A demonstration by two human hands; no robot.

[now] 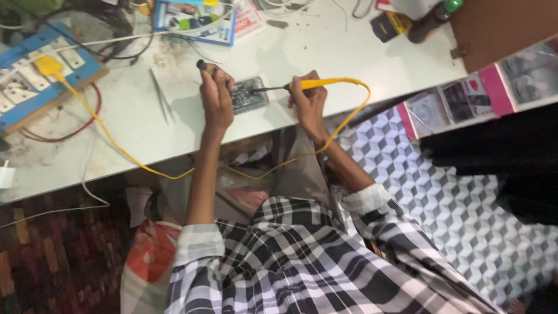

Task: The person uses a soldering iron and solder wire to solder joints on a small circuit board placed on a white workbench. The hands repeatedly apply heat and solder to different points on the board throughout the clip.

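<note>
A dark circuit board [249,95] lies on the white worktable [325,58], near its front edge. My right hand [307,100] grips a yellow-handled soldering iron [317,84], whose dark tip rests on the board. The iron's yellow cable [104,125] loops off the table edge and runs left to a yellow plug in a blue switchboard [35,78]. My left hand [216,93] is closed around a small dark stick-like tool [204,66] just left of the board.
Metal tweezers [160,96] lie left of my left hand. A blue box [195,20] and papers sit at the back, a dark bottle [430,20] at the back right. A red cable curls below the switchboard. A brown panel and pink-edged display case stand right.
</note>
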